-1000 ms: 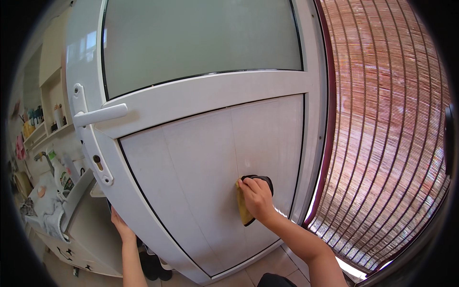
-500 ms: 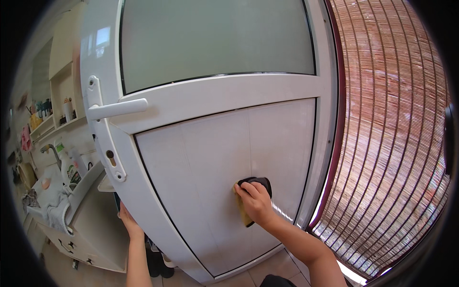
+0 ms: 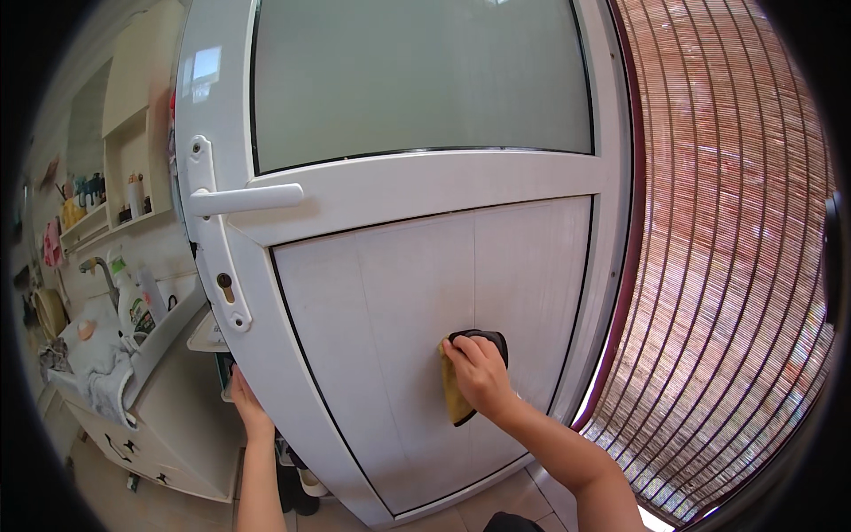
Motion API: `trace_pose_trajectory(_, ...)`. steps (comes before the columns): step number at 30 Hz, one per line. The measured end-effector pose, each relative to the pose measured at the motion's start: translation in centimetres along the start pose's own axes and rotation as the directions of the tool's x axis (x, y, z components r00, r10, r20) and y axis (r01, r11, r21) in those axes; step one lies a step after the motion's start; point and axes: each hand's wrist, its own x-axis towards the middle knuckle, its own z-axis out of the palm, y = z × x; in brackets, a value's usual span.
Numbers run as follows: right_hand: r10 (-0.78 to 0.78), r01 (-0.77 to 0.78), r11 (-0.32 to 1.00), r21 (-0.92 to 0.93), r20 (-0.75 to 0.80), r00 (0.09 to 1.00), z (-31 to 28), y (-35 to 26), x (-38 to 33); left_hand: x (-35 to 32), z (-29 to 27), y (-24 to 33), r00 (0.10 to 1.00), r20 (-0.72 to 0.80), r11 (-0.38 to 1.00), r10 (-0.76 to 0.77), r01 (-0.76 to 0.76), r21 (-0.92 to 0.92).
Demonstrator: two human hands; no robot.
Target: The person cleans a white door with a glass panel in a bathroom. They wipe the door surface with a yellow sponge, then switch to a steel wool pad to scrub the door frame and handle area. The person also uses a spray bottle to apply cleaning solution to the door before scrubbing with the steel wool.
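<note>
A white door [image 3: 399, 177] with a frosted glass upper pane [image 3: 425, 80] and a pale lower panel [image 3: 372, 337] stands before me. My right hand [image 3: 483, 372] presses a yellow cloth with a dark border [image 3: 456, 399] against the lower panel, right of its middle. The fingers are closed over the bunched cloth, and its dark part sticks out above the knuckles. At the door's free left edge, below the white lever handle [image 3: 248, 199], my left hand [image 3: 251, 410] grips the door from behind; its fingers are partly hidden by the edge.
On the left stands a vanity cabinet [image 3: 177, 434] with a sink, a grey towel [image 3: 108, 386], a tap [image 3: 99, 270] and a spray bottle [image 3: 133, 306]. Mirror shelves [image 3: 137, 177] hang above. A slatted bamboo blind [image 3: 727, 248] hangs on the right. Floor tiles [image 3: 443, 521] show below the door.
The door's left edge and handle sit a little further right in view, and more of the shelf behind the edge shows. The cloth stays on nearly the same spot of the panel.
</note>
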Motion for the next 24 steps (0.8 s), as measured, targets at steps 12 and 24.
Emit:
trace_pose_trajectory(12, 0.019, -0.019, 1.000, 0.003, -0.068, 0.998, 0.7, 0.9, 2.7, -0.1, 0.3, 1.2, 1.000, -0.017, 0.999, 0.003, -0.002, 0.044)
trace_pose_trajectory(24, 0.006, -0.005, 1.000, 0.003, -0.168, 0.986, 1.0, 2.1, 7.6, -0.2, 0.3, 1.8, 0.999, -0.024, 0.998, 0.025, -0.023, 0.058)
